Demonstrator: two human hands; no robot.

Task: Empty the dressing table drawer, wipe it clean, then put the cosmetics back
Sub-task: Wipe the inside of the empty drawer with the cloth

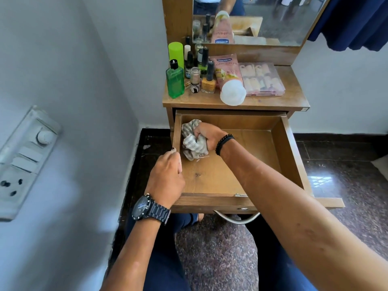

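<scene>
Drawer: I see the drawer point(289, 156) pulled out in the centre of the frame, its wooden floor bare apart from the cloth and my right hand.
Cloth: a crumpled striped grey-and-white cloth point(192, 143) lies at the drawer's upper-left inner corner, against the left wall.
Right hand: my right hand point(207, 136) reaches in from the lower right, fingers curled tight round a bunch of the cloth, knuckles up; a black bead bracelet point(223, 142) sits at the wrist.
Left hand: my left hand point(168, 177) rests on the drawer's left wall, fingers curled over its top edge and gripping it; a black wristwatch point(147, 207) is on that wrist.
Cosmetics: all stand on the table top point(294, 97) above the drawer. At the upper left is a cluster of small bottles point(201, 66), with a green flat bottle point(174, 79) in front and a lime-green can point(176, 52) behind it. Just right of them a pink tube point(227, 74) lies with its white cap toward me, touching a clear box of nail tips point(262, 78).
Mirror: the mirror point(283, 19) at the top reflects the tube and bottles.
Wall: a switch panel point(23, 162) at the left edge.
</scene>
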